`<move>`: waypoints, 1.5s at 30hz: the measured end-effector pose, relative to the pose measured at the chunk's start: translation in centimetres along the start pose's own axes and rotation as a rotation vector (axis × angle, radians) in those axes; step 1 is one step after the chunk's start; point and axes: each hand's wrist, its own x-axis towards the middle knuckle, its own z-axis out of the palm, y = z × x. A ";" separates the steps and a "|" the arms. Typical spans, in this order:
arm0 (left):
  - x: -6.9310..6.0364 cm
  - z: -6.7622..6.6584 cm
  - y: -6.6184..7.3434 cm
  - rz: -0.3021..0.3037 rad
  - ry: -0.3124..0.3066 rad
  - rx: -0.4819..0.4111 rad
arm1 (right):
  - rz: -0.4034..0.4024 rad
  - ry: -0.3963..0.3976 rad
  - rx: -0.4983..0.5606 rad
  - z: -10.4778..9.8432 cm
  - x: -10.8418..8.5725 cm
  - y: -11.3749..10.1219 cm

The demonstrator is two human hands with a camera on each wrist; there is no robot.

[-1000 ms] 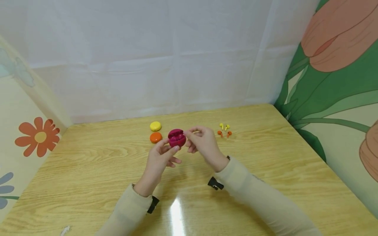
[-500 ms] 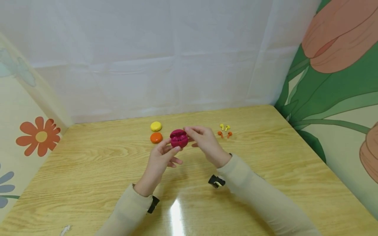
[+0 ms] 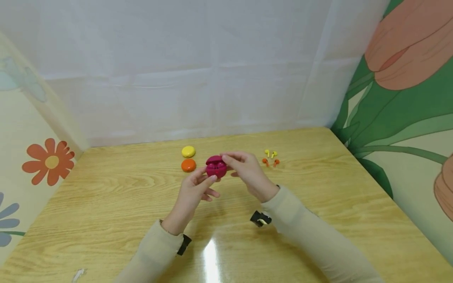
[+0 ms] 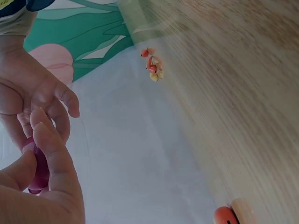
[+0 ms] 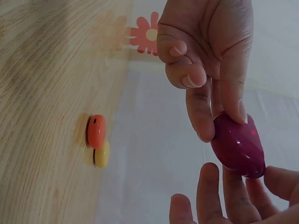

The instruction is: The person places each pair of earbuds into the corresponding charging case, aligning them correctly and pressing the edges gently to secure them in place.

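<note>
While the left hand (image 3: 191, 190) pinches the magenta case (image 3: 216, 171) between thumb and fingers above the table (image 3: 124, 204), the right hand (image 3: 249, 171) grips its partly raised lid (image 3: 214, 159). An orange case (image 3: 188, 165) lies nearby.

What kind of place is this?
It looks like an indoor tabletop spot, maybe set up for trying things out. There's a wood-grain table, a creased white sheet behind it, and big flower pictures at the sides: a red flower and a pink tulip.
</note>
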 end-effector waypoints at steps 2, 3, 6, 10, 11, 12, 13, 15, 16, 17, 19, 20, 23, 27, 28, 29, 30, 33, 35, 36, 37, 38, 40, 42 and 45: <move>0.0 0.0 0.0 0.000 0.002 -0.002 | 0.000 -0.003 0.000 0.0 0.0 0.0; 0.0 0.0 0.0 -0.001 0.003 -0.005 | -0.001 -0.005 0.002 0.0 0.0 0.1; 0.1 0.0 -0.1 -0.001 0.005 -0.010 | 0.004 -0.011 0.000 -0.1 -0.1 0.1; 0.0 -0.1 -0.1 -0.004 0.005 -0.009 | 0.015 -0.012 0.010 0.1 -0.2 0.0; 0.0 -0.1 -0.1 -0.005 0.007 -0.009 | 0.015 -0.013 0.011 0.1 -0.3 0.0; 0.0 -0.1 -0.1 -0.005 0.007 -0.009 | 0.013 -0.014 0.013 0.2 -0.3 0.0; 0.0 -0.2 -0.1 -0.006 0.008 -0.008 | 0.010 -0.015 0.013 0.2 -0.3 0.0; 0.0 -0.2 -0.1 -0.007 0.008 -0.007 | 0.002 -0.018 0.011 0.2 -0.3 0.1; 0.0 -0.3 -0.1 -0.007 0.008 -0.005 | -0.002 -0.019 0.007 0.2 -0.3 0.1; 0.0 -0.3 0.0 -0.007 0.008 -0.004 | -0.007 -0.022 0.003 0.2 -0.3 0.2; 0.0 -0.4 0.0 -0.009 0.006 0.000 | -0.014 -0.025 -0.006 0.3 -0.3 0.2; 0.0 -0.4 0.0 -0.011 0.006 0.002 | -0.018 -0.027 -0.008 0.3 -0.3 0.3; -0.1 -0.6 0.0 -0.018 0.006 0.001 | -0.023 -0.034 -0.009 0.4 -0.3 0.4; -0.2 -0.8 0.1 -0.022 0.009 0.011 | -0.024 -0.035 0.001 0.5 -0.3 0.4; -0.3 -0.9 0.1 -0.021 0.010 0.017 | -0.026 -0.033 0.004 0.5 -0.3 0.5; -0.3 -1.0 0.1 -0.021 0.011 0.023 | -0.028 -0.031 0.006 0.5 -0.2 0.6; -0.3 -1.1 0.1 -0.024 0.015 0.028 | -0.028 -0.031 0.007 0.5 -0.2 0.7; -0.4 -1.4 0.0 -0.037 0.027 0.033 | -0.012 -0.049 0.004 0.8 -0.2 1.0; -0.4 -1.6 0.0 -0.047 0.035 0.030 | 0.004 -0.074 0.001 1.0 -0.1 1.2; -0.4 -1.7 0.0 -0.052 0.038 0.029 | 0.013 -0.086 0.000 1.2 -0.1 1.3; -0.4 -1.8 0.0 -0.054 0.040 0.029 | 0.018 -0.097 0.001 1.3 -0.1 1.4; -0.5 -1.9 0.0 -0.055 0.043 0.031 | 0.021 -0.107 0.006 1.5 -0.1 1.5; -0.5 -2.2 0.0 -0.058 0.048 0.035 | 0.020 -0.119 0.021 1.8 0.0 1.8; -0.6 -2.5 0.0 -0.064 0.054 0.043 | 0.011 -0.136 0.032 2.1 0.1 2.0; -0.7 -3.1 0.0 -0.078 0.064 0.056 | 0.000 -0.170 0.049 2.5 0.2 2.2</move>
